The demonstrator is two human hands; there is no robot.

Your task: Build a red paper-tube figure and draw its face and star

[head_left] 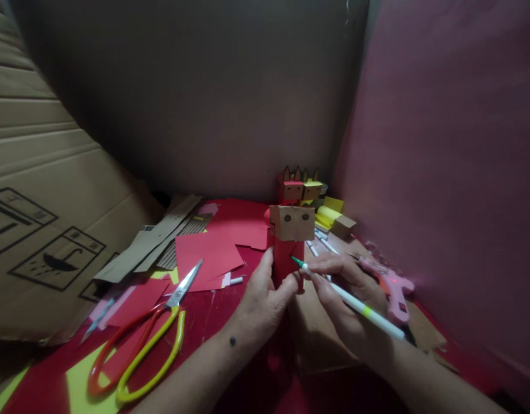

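My left hand (265, 293) is wrapped around the lower part of a red paper figure (286, 256), keeping it upright. The figure has a boxy cardboard head (295, 224) with two drawn eyes. In my right hand (351, 293) is a white marker (355, 302) with a green tip and a yellow-green band. Its tip is at the front of the red body, below the head; whether it touches the paper I cannot tell. Behind stand two finished-looking figures, a red one (292, 190) and a yellow one (312, 190), both with pointed ears.
Scissors (161, 333) with red and yellow handles lie on the left, their tip over red paper (204, 253). Cardboard strips (161, 236) are behind them. A pink glue gun (392, 287) with a lit red light lies right. A large cardboard sheet (53, 172) leans at left.
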